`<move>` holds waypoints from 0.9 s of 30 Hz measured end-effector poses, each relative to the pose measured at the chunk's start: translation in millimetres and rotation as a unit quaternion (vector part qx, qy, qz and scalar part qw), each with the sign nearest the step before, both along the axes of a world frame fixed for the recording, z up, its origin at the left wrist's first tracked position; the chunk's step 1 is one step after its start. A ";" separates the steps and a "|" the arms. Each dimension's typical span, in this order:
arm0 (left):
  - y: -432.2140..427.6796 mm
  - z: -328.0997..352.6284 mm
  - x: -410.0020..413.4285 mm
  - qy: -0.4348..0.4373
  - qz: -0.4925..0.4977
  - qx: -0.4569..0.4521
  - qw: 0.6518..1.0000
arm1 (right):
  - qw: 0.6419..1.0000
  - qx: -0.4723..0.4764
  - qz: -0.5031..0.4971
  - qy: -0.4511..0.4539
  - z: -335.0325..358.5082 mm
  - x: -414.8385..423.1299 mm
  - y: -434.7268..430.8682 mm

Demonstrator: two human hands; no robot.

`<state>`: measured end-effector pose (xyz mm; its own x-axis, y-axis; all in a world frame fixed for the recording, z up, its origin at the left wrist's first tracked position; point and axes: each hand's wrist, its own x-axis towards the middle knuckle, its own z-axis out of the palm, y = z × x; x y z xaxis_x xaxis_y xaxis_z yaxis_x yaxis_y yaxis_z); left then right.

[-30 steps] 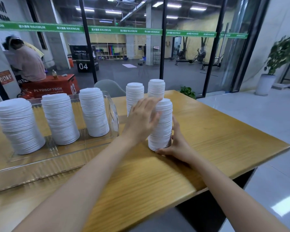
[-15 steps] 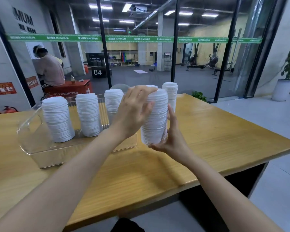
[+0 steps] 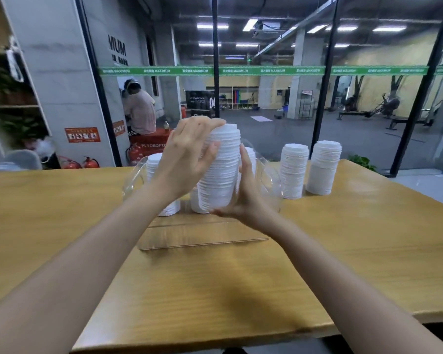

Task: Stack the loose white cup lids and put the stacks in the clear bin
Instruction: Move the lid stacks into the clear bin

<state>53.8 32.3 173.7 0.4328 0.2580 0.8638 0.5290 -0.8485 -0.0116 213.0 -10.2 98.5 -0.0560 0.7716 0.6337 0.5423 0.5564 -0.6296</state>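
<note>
I hold a tall stack of white cup lids (image 3: 220, 172) in the air over the clear bin (image 3: 273, 185), tilted slightly. My left hand (image 3: 187, 162) curls over its top and left side. My right hand (image 3: 246, 200) grips its base, with fingers running up the right side. Three lid stacks stand inside the bin, partly hidden by my hands: one at the left (image 3: 154, 162), one in the middle (image 3: 198, 204) and one behind (image 3: 251, 157). Two more lid stacks (image 3: 293, 172) (image 3: 322, 169) stand on the wooden table (image 3: 356, 251) to the right of the bin.
A glass wall with black posts runs just behind the table's far edge. Beyond it a person (image 3: 140, 111) sits by a red box. The table's near edge (image 3: 215, 338) lies below my forearms.
Both hands have lifted the lid stack off the table and carried it left, from beside the bin to over it. The view has swung left with it.
</note>
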 end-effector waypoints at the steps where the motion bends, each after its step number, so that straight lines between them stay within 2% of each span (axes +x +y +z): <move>1: 5.6 -0.5 -10.1 0.003 0.011 -0.005 1.000 | 1.000 -0.005 0.017 0.004 -0.2 -9.1 9.2; 12: 59.4 -38.5 -93.7 0.029 0.106 -0.061 0.992 | 0.991 -0.099 0.082 -0.030 -26.5 -84.4 90.8; 23: 67.6 -72.3 -107.3 0.009 0.158 -0.066 0.985 | 0.975 -0.161 0.097 -0.116 -39.5 -95.3 111.0; 25: 68.7 -74.5 -109.4 0.024 0.166 -0.054 0.984 | 0.974 -0.163 0.090 -0.128 -40.7 -96.7 115.0; 27: 69.5 -81.0 -112.0 0.061 0.172 -0.035 0.983 | 0.966 -0.208 0.093 -0.125 -38.3 -95.6 116.7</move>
<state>-58.1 101.7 92.7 0.4076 0.4650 0.7859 0.7835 -0.6202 -0.0394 117.4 106.5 60.2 -0.3294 0.9185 0.2189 0.6212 0.3854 -0.6823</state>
